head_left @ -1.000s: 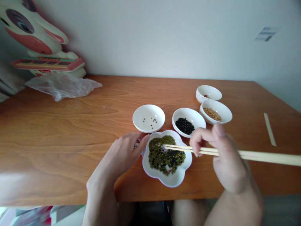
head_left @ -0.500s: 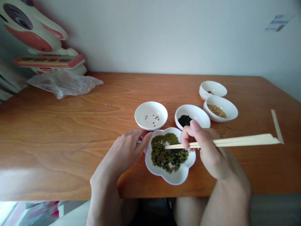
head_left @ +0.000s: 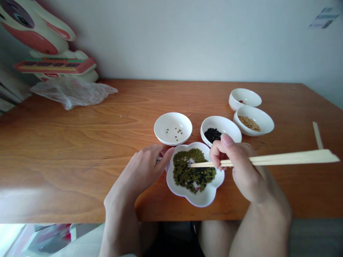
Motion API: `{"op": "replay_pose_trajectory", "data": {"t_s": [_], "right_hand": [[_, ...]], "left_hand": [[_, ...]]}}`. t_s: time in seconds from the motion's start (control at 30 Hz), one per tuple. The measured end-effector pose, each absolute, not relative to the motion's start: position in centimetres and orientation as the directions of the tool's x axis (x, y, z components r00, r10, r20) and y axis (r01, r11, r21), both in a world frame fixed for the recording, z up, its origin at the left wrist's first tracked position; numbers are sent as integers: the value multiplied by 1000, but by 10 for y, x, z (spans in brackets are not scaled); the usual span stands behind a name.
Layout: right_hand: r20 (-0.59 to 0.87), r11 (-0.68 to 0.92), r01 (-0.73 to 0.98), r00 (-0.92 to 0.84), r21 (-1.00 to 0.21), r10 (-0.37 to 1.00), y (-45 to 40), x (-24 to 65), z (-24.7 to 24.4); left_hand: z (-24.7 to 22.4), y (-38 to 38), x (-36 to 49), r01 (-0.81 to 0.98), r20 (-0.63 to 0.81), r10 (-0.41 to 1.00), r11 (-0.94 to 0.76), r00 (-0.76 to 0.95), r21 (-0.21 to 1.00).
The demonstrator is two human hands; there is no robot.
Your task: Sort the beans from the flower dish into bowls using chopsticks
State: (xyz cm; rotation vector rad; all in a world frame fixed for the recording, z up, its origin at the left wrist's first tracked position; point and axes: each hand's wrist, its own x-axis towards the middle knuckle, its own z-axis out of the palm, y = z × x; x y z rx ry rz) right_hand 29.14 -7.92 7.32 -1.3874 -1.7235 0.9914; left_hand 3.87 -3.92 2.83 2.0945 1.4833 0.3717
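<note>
A flower-shaped white dish (head_left: 202,200) with a pale purple rim holds green beans (head_left: 180,175) mixed with black ones. My left hand (head_left: 146,166) grips this dish at its left edge, thumb on the rim and the other fingers partly hidden. In my right hand (head_left: 241,167) is a pair of wooden chopsticks (head_left: 289,159), their tips down among the beans; whether a bean is between the tips I cannot tell. Just behind the dish stand a white bowl (head_left: 163,134) with several green beans and another white bowl (head_left: 232,129) with black beans, partly covered by my right hand.
At the right stand a bowl (head_left: 265,123) of tan beans and a bowl (head_left: 252,98) with a few reddish pieces. A pale strip (head_left: 317,135) lies farther right. A plastic bag (head_left: 73,93) and a toy keyboard (head_left: 57,66) occupy the back left.
The whole view has shifted slightly. The chopsticks' tips remain among the beans, while their rear end points a little farther right. My left hand keeps its hold on the dish.
</note>
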Motion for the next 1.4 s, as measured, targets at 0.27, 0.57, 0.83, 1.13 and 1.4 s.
{"op": "replay_pose_trajectory", "data": {"t_s": [0.27,0.57,0.83,1.13,1.4], "right_hand": [[103,152,465,-129,-872,986,-75,292,70],[20,80,480,-129,-873,992,-79,293,70],[-8,60,502,-133,-863,991,-78,292,67],[17,81,503,-130,-860,991,-77,291,69],[44,113,490,-150,-865,988,-79,293,71]], "left_hand": [[27,-40,38,773,-77,928,-256,365,581],[27,-40,38,776,-70,931,-255,358,577],[27,-39,38,770,-70,929,-257,364,584],[27,-39,38,778,-78,930,-253,360,575],[28,-39,39,776,-62,931,-263,361,573]]}}
